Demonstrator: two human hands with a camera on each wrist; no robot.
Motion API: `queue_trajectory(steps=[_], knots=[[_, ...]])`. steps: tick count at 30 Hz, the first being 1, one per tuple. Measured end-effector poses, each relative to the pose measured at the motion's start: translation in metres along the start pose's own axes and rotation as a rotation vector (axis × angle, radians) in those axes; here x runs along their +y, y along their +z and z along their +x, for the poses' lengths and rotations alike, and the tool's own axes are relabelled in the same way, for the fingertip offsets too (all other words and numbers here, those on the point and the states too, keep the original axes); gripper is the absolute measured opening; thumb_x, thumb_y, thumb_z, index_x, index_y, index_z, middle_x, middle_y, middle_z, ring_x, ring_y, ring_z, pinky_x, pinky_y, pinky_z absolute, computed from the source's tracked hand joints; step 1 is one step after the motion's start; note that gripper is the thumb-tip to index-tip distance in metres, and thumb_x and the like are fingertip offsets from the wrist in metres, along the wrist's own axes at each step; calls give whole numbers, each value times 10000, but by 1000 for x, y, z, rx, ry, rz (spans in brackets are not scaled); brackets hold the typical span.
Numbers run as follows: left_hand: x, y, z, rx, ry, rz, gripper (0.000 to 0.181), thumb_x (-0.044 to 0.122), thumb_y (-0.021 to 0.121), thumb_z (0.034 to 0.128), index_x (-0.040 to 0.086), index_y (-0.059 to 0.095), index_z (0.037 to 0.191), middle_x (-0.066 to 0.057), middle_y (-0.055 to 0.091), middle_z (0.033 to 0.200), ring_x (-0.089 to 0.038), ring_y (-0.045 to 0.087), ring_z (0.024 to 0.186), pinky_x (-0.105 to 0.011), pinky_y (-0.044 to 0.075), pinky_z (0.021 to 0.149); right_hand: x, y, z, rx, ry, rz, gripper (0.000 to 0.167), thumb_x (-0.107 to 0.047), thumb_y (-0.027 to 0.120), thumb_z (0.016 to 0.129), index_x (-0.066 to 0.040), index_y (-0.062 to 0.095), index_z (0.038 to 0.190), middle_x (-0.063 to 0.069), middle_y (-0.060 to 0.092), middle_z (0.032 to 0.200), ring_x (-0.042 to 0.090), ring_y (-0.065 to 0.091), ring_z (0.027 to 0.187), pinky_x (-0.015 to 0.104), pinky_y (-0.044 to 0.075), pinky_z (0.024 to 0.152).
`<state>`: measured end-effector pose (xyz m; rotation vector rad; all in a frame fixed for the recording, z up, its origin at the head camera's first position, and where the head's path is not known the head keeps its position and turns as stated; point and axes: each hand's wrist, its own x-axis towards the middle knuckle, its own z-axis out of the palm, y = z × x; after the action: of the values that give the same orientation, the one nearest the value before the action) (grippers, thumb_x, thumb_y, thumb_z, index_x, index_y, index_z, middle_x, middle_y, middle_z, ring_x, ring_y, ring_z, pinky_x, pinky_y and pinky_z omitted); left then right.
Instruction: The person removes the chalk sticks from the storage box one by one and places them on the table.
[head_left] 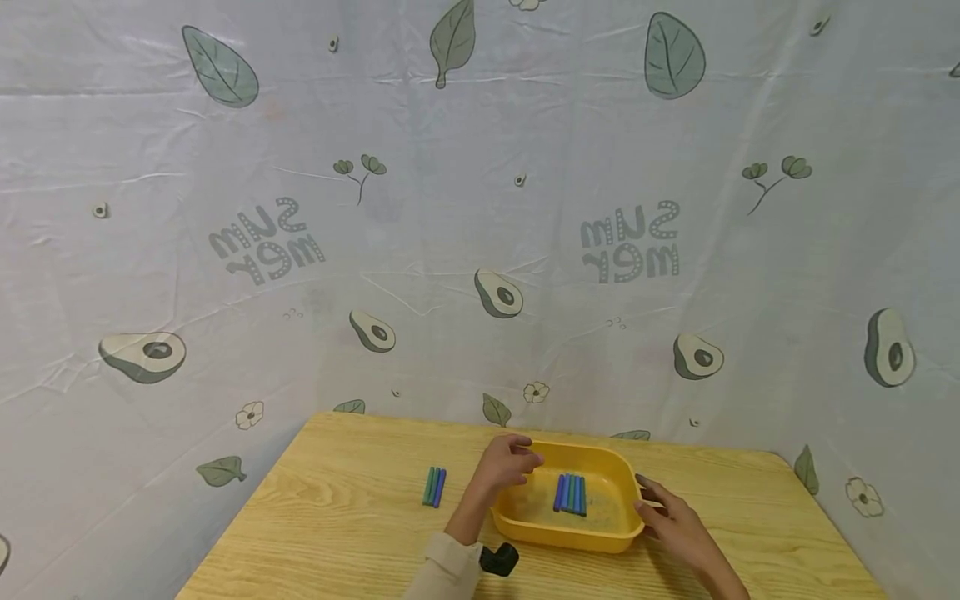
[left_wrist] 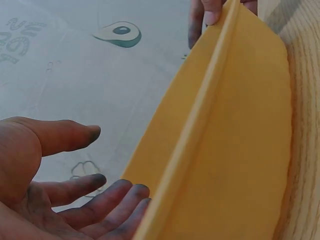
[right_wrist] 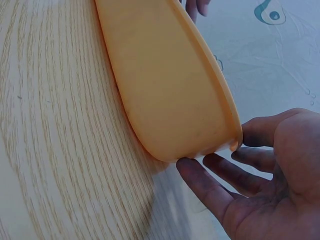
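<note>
A yellow plastic tray (head_left: 555, 537) sits on the table, with several short blue and green sticks (head_left: 570, 494) side by side inside it; their kind is too small to tell. My left hand (head_left: 508, 464) hovers at the tray's left end, fingers loosely bent and holding nothing. In the left wrist view its dark-stained fingertips (left_wrist: 135, 190) lie close to the rim. At the opposite end, my right hand (head_left: 671, 521) holds the tray, thumb at the rim and fingers against the outer wall. Dark smudges mark the right fingers (right_wrist: 192, 172) too.
Left of the tray, a small row of green and blue sticks (head_left: 433, 487) lies on the wooden table (head_left: 337, 500). A pale cloth (head_left: 435, 233) printed with avocados and leaves hangs behind the table. A black band piece (head_left: 498, 559) shows at the left wrist.
</note>
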<state>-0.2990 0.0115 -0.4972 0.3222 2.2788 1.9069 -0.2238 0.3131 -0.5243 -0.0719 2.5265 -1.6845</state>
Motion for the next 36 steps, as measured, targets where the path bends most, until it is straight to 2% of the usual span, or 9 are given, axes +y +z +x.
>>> queue_trajectory(steps=[6, 14, 18, 22, 25, 31, 34, 36], knots=[[-5, 11, 4, -4, -30, 25, 525, 137, 777, 965, -101, 622, 1407, -163, 769, 1136, -396, 740, 1038, -452, 653, 836, -1, -1, 1, -6, -10, -8, 626, -132, 509, 1137, 119, 245, 1647, 430, 460, 1522, 508, 637, 1312, 413, 649, 926], [-5, 28, 10, 16, -76, 49, 517, 139, 790, 954, -93, 645, 1392, -196, 761, 1192, -384, 759, 1034, -478, 658, 860, -2, -6, 4, -11, 13, 8, 620, -121, 511, 1135, 107, 253, 1650, 417, 472, 1514, 508, 629, 1321, 418, 647, 933], [-5, 35, 12, 4, -90, 50, 537, 139, 796, 949, -98, 634, 1402, -168, 758, 1168, -331, 754, 973, -431, 656, 804, -3, -8, 6, -21, 13, 16, 621, -114, 511, 1133, 116, 249, 1646, 416, 477, 1506, 496, 645, 1301, 418, 647, 931], [-6, 41, 12, -19, -114, 3, 570, 124, 790, 952, -93, 600, 1444, -99, 705, 999, -174, 598, 727, -322, 529, 635, -2, -9, 7, -26, 10, 21, 622, -116, 512, 1133, 123, 249, 1643, 416, 486, 1496, 489, 656, 1287, 414, 649, 923], [-7, 45, 11, -19, -133, -13, 569, 112, 780, 957, -87, 591, 1455, -89, 652, 902, -152, 471, 652, -297, 425, 596, -2, -9, 8, -25, 8, 20, 619, -113, 510, 1133, 125, 251, 1642, 415, 490, 1491, 485, 661, 1279, 412, 650, 919], [-9, 53, 15, 7, -133, 37, 525, 73, 780, 943, -83, 627, 1420, -42, 612, 831, -125, 419, 580, -281, 397, 562, -2, -9, 8, -16, 14, 16, 613, -108, 512, 1130, 119, 263, 1642, 407, 500, 1485, 485, 662, 1276, 414, 651, 916], [-13, 56, 19, 36, -124, 94, 484, 51, 796, 920, -81, 667, 1367, -71, 678, 918, -126, 471, 602, -269, 441, 566, -2, -9, 8, -7, 17, 14, 608, -107, 515, 1128, 115, 273, 1640, 401, 507, 1481, 488, 660, 1280, 417, 651, 916], [-15, 59, 21, 64, -100, 170, 435, 42, 815, 891, -82, 710, 1294, -110, 727, 985, -140, 543, 646, -275, 507, 588, -3, -8, 8, -4, 20, 14, 606, -106, 517, 1127, 113, 278, 1639, 400, 508, 1480, 487, 660, 1279, 419, 651, 915]])
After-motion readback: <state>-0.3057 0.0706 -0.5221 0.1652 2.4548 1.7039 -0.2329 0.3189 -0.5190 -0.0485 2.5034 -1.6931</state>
